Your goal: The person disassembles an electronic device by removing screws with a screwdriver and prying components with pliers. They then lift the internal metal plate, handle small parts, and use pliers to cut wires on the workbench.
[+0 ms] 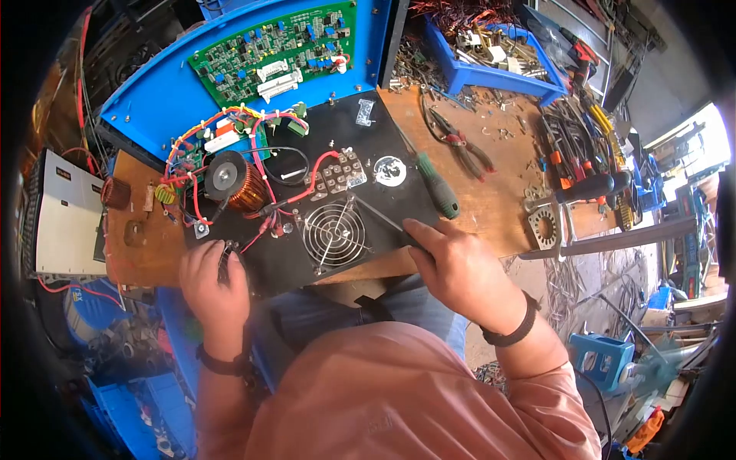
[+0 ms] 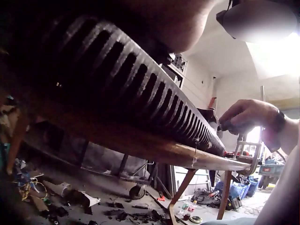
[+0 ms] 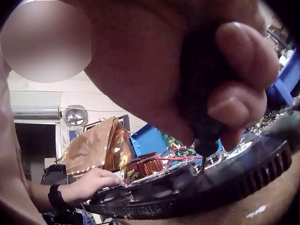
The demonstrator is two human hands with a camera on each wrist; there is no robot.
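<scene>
My right hand [image 1: 464, 264] grips a screwdriver [image 3: 199, 89] by its black handle. In the head view its shaft [image 1: 381, 215] slants toward the upper right corner of the round wire fan grille [image 1: 334, 234]. The grille lies on a black metal panel [image 1: 291, 272] with slotted side vents [image 2: 154, 91]. Over at the panel's left front edge, my left hand [image 1: 215, 284] rests with its fingertips on the edge. Beside the grille are a terminal block [image 1: 337, 175] with red wires and a copper-wound coil [image 1: 238, 188].
A green-handled screwdriver [image 1: 438, 188] and red-handled pliers [image 1: 464, 149] lie to the right. Behind stands a blue housing [image 1: 161, 92] with a green circuit board [image 1: 268, 54]. A blue bin [image 1: 491, 73] of metal parts sits at the back; a clamp [image 1: 552, 218] is at the right edge.
</scene>
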